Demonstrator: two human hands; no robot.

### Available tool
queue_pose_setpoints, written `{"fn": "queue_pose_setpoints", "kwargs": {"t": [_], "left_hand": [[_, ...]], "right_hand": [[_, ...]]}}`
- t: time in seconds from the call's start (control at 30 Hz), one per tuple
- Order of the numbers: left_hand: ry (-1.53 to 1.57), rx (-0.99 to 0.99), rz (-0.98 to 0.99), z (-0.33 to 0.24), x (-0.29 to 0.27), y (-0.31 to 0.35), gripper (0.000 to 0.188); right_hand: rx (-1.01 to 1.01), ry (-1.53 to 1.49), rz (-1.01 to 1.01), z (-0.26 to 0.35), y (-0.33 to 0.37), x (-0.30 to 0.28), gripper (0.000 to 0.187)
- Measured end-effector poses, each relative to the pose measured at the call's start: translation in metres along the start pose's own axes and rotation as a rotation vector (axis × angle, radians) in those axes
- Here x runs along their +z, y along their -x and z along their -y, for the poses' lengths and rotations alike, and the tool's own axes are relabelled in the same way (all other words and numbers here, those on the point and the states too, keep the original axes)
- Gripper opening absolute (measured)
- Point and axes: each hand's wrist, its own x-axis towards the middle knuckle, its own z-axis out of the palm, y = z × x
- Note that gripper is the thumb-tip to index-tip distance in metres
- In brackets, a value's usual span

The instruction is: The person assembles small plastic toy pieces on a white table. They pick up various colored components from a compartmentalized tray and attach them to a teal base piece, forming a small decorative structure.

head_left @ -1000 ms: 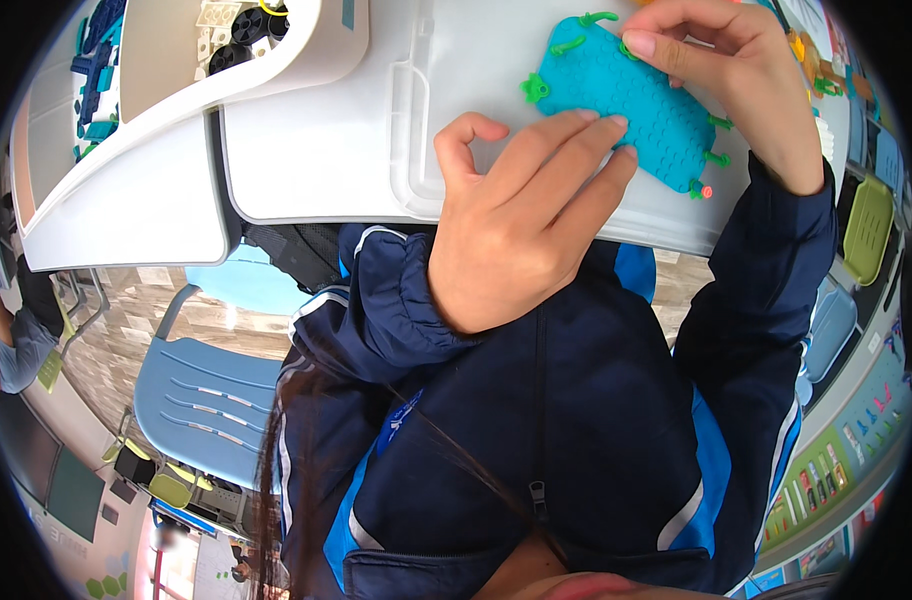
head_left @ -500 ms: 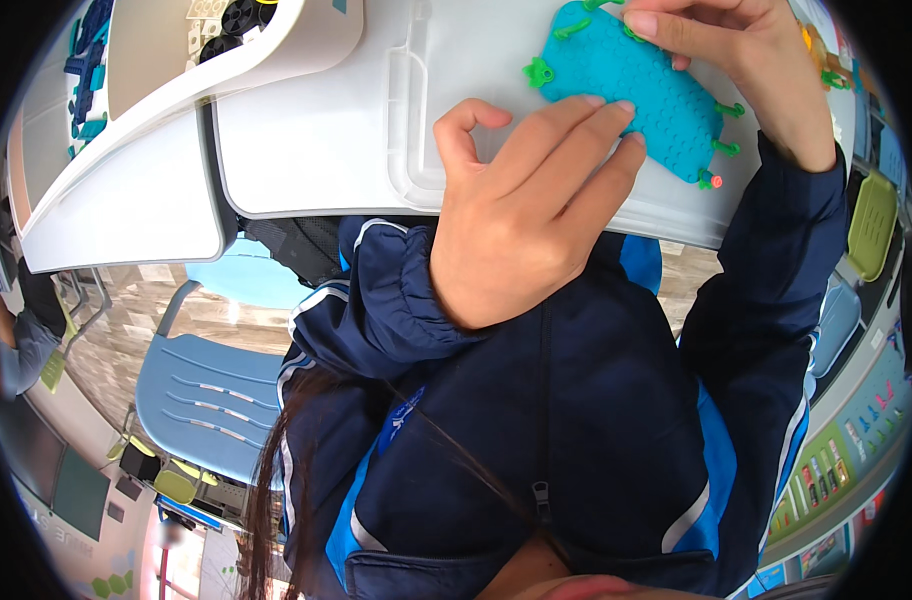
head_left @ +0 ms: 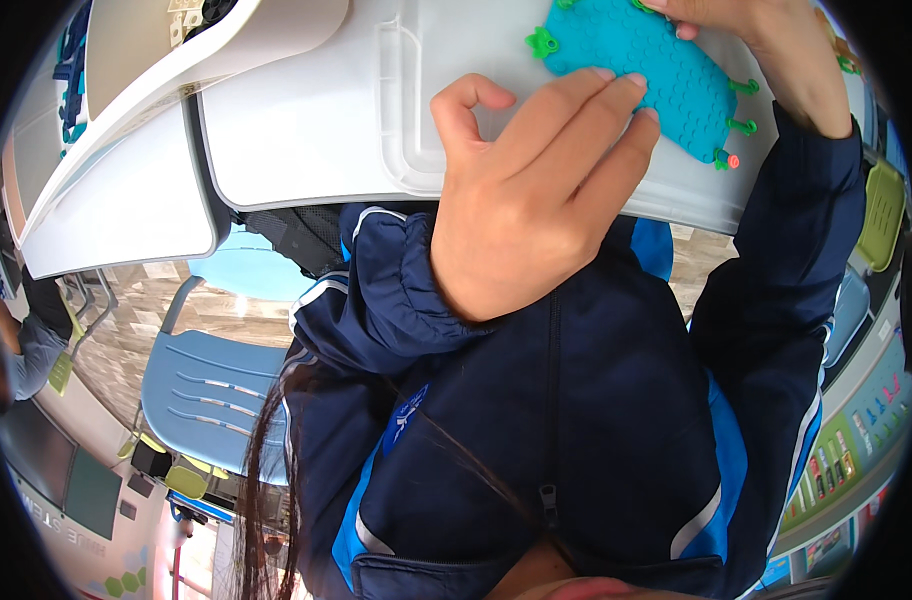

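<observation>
A teal studded building plate with rounded ends lies slantwise at the top of the view. Small green plant pieces, among them a leafy one, stick out round its edge. At the right end a stem carries a pink tip. My left hand rests its outstretched fingertips on the plate's near edge, thumb apart and bent. At the far edge my right hand has thumb and fingers closed at a small green piece; the picture's top edge cuts off part of this hand.
Under the plate is a translucent plastic tray or lid on a white table. A white bin with loose bricks and black wheels stands at upper left. A blue chair is below it, and another person's arm shows at far left.
The plate and both hands sit slightly higher in the view, with the right hand partly cut off. My left fingers stay on the plate's near edge; the right hand stays at its far edge.
</observation>
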Motion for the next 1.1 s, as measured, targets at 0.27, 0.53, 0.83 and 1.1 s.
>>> {"fn": "queue_pose_setpoints", "kwargs": {"t": [0.27,0.53,0.83,1.1], "left_hand": [[0.004,-0.012,0.007,0.0,-0.001,-0.002,0.023],[0.026,-0.036,0.037,0.0,-0.002,-0.002,0.026],[0.025,-0.061,0.078,-0.001,-0.008,-0.005,0.026],[0.023,-0.052,0.079,0.001,-0.007,-0.006,0.025]], "right_hand": [[-0.008,-0.008,0.002,-0.001,-0.002,-0.001,0.009],[0.02,-0.073,0.063,-0.005,-0.002,-0.004,0.007],[-0.183,-0.124,-0.025,-0.014,0.014,-0.001,0.008],[-0.275,-0.205,-0.049,-0.034,0.009,0.0,0.013]]}}
